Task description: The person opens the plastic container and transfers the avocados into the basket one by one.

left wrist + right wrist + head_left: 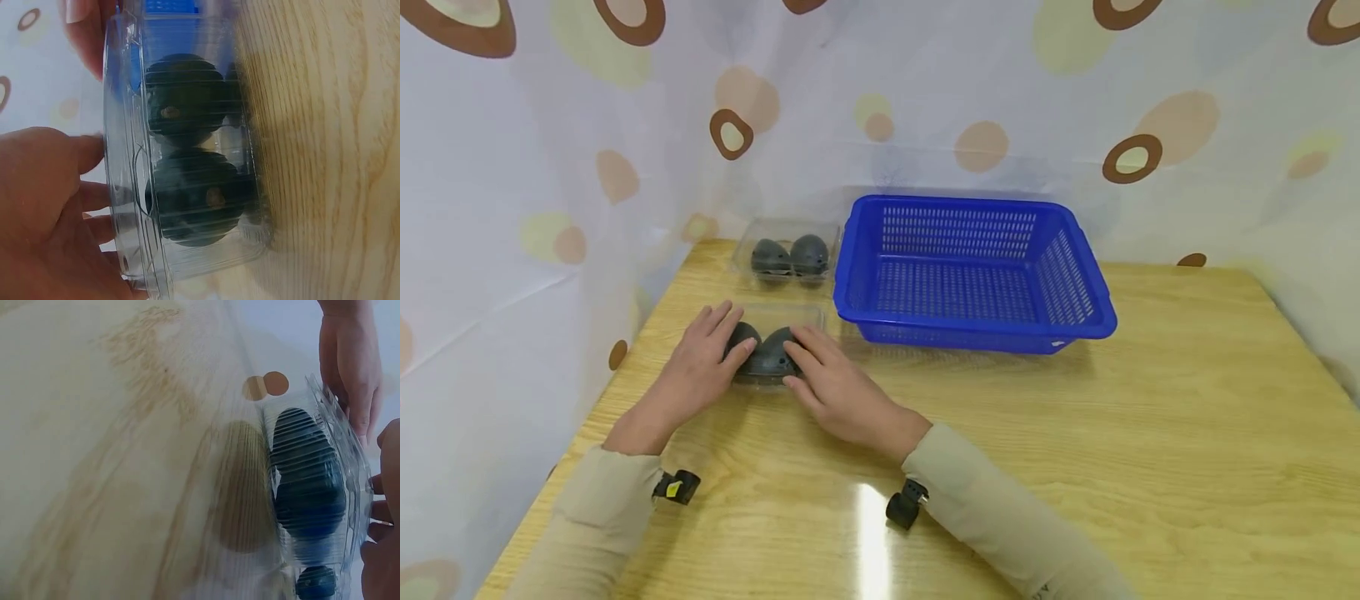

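Note:
Near the left side of the table sits a clear plastic clamshell box [778, 313] with two dark green avocados [195, 194] inside, their stem ends showing through the ribbed wall in the left wrist view. My left hand [696, 354] rests on the lid's left side, its thumb reaching inward over the top. On the right side of the lid, my right hand [842, 392] presses with its fingers extended. Both hands appear at the box's lid edge in the right wrist view.
Behind this box stands another clear box [745, 258] holding two dark avocados [809, 255]. A blue plastic basket [955, 329] stands to their right. The wooden table [1150, 433] meets a patterned cloth [940, 100] at the back and left.

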The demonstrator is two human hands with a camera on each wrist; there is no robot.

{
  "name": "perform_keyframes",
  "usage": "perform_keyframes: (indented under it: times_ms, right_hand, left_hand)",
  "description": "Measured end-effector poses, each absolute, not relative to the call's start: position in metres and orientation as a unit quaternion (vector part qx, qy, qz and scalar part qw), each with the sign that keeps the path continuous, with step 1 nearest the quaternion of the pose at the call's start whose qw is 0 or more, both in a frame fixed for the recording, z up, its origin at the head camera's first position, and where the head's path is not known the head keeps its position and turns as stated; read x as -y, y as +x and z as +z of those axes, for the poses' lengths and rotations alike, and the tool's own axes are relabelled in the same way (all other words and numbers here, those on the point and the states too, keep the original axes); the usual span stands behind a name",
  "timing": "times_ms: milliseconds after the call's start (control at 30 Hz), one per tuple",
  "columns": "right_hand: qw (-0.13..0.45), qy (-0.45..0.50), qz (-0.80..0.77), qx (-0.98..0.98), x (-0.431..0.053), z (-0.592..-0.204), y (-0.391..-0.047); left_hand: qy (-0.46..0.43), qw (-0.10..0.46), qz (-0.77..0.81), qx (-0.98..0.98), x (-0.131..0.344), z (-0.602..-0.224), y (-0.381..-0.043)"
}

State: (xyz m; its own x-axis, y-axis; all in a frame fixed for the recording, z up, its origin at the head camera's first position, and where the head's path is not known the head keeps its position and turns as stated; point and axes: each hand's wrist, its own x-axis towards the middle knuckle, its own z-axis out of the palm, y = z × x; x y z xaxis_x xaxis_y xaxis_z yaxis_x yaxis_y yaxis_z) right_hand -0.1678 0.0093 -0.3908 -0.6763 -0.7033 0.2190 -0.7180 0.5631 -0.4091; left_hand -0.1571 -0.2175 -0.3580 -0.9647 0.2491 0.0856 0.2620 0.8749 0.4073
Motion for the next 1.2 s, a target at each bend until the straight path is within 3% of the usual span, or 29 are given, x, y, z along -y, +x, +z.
perform_keyframes:
  times_ms: [167, 433, 667, 900, 1200]
  right_hand:
    - [0.029, 0.393, 0.219, 0.893, 0.001, -0.391, -0.168]
    - [0.069, 0.404, 0.151, 0.899, 0.004, -0.398, -0.167]
    - [0.046, 0.410, 0.135, 0.901, -0.001, -0.395, -0.164]
    - [0.039, 0.419, 0.128, 0.898, -0.008, -0.393, -0.159]
    - [0.027, 0.429, 0.116, 0.895, -0.019, -0.389, -0.152]
  left_hand:
    - [-0.165, 0.055, -0.175, 0.969, 0.223, -0.360, -0.158]
    - [-0.163, 0.038, -0.182, 0.969, 0.233, -0.357, -0.161]
    - [-0.230, 0.107, -0.163, 0.954, 0.241, -0.359, -0.160]
    - [-0.243, 0.105, -0.155, 0.952, 0.242, -0.361, -0.155]
    - [-0.300, 0.184, -0.138, 0.926, 0.241, -0.369, -0.151]
